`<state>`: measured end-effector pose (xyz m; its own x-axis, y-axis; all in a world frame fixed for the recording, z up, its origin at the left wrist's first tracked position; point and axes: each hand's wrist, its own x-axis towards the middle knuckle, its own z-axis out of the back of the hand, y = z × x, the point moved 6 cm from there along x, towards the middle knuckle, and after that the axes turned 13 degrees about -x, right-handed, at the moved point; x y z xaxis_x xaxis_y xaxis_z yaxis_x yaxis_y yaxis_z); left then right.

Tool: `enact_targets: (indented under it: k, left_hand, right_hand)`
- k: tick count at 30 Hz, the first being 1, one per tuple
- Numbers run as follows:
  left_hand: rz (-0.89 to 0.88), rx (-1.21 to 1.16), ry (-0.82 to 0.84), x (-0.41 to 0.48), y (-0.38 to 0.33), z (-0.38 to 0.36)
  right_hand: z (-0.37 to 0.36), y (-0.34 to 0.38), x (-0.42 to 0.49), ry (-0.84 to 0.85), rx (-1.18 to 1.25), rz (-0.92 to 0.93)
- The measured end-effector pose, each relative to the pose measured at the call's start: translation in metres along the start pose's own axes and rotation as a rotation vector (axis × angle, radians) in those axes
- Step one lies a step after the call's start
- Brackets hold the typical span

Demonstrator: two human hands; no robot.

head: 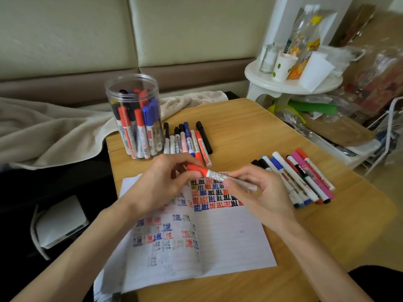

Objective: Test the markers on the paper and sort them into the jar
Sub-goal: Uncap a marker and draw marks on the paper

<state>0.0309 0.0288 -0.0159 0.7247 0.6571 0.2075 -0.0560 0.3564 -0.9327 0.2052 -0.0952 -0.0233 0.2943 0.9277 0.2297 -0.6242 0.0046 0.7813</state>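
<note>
A red-capped white marker lies level above the paper, held at both ends. My left hand pinches its red cap and my right hand grips the white barrel. The cap sits on the marker. The paper is covered with red, blue and black test marks. A clear plastic jar with several markers stands upright at the table's far left. One row of markers lies right of the jar, and a second row lies right of my right hand.
The wooden table ends at the left next to a beige blanket. A white stool with cups and bottles stands at the back right, beside plastic bags and a cardboard box.
</note>
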Motion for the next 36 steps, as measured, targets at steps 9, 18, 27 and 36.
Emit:
enact_targets:
  k: [9, 18, 27, 36]
  left_hand:
    - [-0.08, -0.135, -0.215, -0.001, -0.018, 0.059]
    - [-0.23, -0.036, -0.734, -0.017, -0.031, 0.126]
    - [-0.107, -0.013, -0.605, 0.016, -0.017, 0.138]
    - [-0.087, -0.081, -0.512, 0.021, 0.0, 0.135]
  right_hand:
    - [-0.046, 0.076, 0.059, -0.02, -0.324, 0.267]
    - [-0.03, 0.148, 0.131, -0.215, 0.174, 0.232]
    - [-0.048, 0.196, 0.179, -0.358, 0.269, 0.291]
    - [-0.07, 0.187, 0.185, -0.155, -0.078, 0.314]
